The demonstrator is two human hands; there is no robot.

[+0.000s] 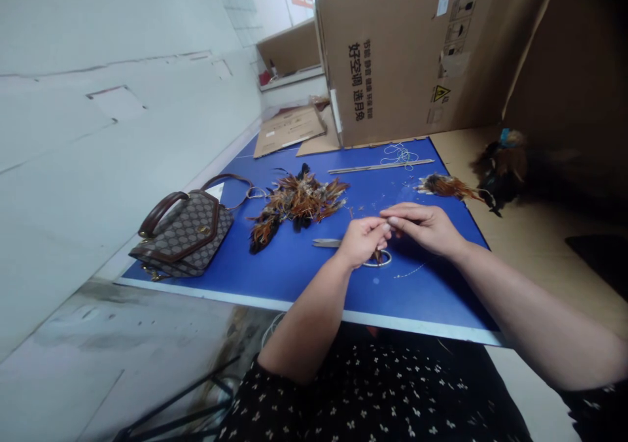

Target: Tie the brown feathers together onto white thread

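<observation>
My left hand [362, 240] is closed in a pinch, and a brown feather [377, 256] pokes out below its fingers. Meeting it fingertip to fingertip, my right hand [424, 227] is pinched too; whatever lies between those fingertips is too small to make out. Under my hands a pair of scissors [326, 242] lies on the blue tabletop [294, 275], its blades pointing left and its handle partly hidden. Left of my hands spreads a pile of brown and black feathers [301, 197]. A smaller bunch of feathers [445, 186] lies beyond my right hand.
A patterned handbag [184, 233] stands at the table's left. Toward the back lie a thin stick [380, 166] and a tangle of pale thread [401, 156]. A large cardboard box [392, 56] rises behind. Dark feathers [503, 167] sit on cardboard at right.
</observation>
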